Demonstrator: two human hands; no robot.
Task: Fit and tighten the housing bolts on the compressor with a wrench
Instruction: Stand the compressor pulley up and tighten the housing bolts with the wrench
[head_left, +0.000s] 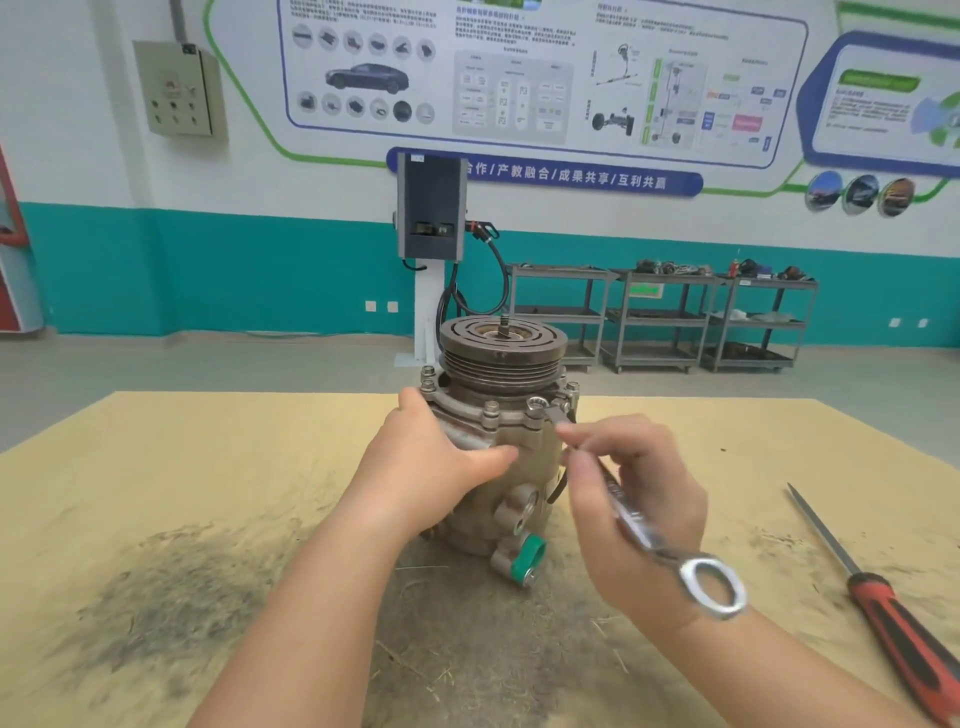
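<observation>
The compressor (498, 452) is standing upright on a tan board (208, 467), pulley (503, 345) uppermost, with a green cap (527, 558) on a port low on its near side. Bolts (491, 413) are sitting upright around the flange just under the pulley. A wrench (623, 512) is lying at a slant to the right of the compressor: its far end is sitting over one bolt on the near right of the flange, and its ring end is pointing toward the viewer. The right hand (631, 519) is holding the wrench shank, fingers curled round it, thumb and forefinger pinching it close to the flange. The left hand (431, 467) is bracing the compressor's left side, fingers wrapping the body below the flange, thumb lying across the front. To the far right of the compressor, well apart, a screwdriver (872, 587) with a red and black handle is lying on the board. Dark smudges and bits of straw are marking the board left of and in front of the compressor. Behind it, a charging post (431, 208) and metal shelf carts (660, 317) are standing against a teal and white wall.
</observation>
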